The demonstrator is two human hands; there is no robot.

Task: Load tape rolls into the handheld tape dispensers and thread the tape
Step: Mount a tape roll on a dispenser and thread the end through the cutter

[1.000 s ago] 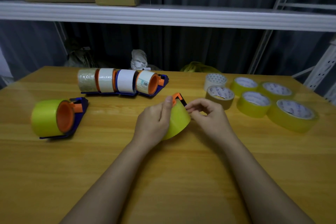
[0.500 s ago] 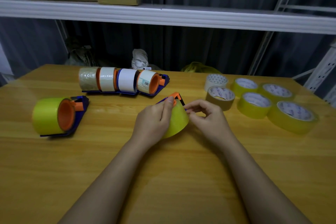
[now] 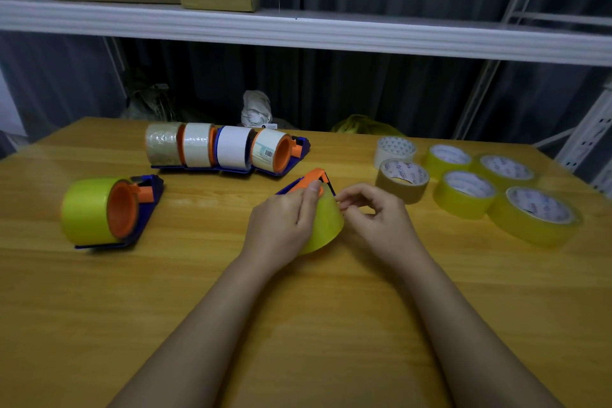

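Step in hand: threading the tape end on the dispenser (image 3: 306,183) held at mid-counter (image 3: 198,291).

Left hand (image 3: 281,225) wraps over the yellow roll (image 3: 326,228) seated in the dispenser, thumb lying up by the orange front piece. Right hand (image 3: 374,219) sits just beside the roll's right edge, fingertips curled together near the black front edge; it looks like a pinch on the tape end, but the end itself is too small to make out.

Judgement on doing it well:
- Keep the left hand firm so the roll cannot spin while the end is drawn.
- Pull the end straight and flat, sticky side away from the fingers, to avoid creasing.
- Mind the cutter at the front.

Five loaded dispensers lie to the left; spare rolls (image 3: 463,189) sit at right.
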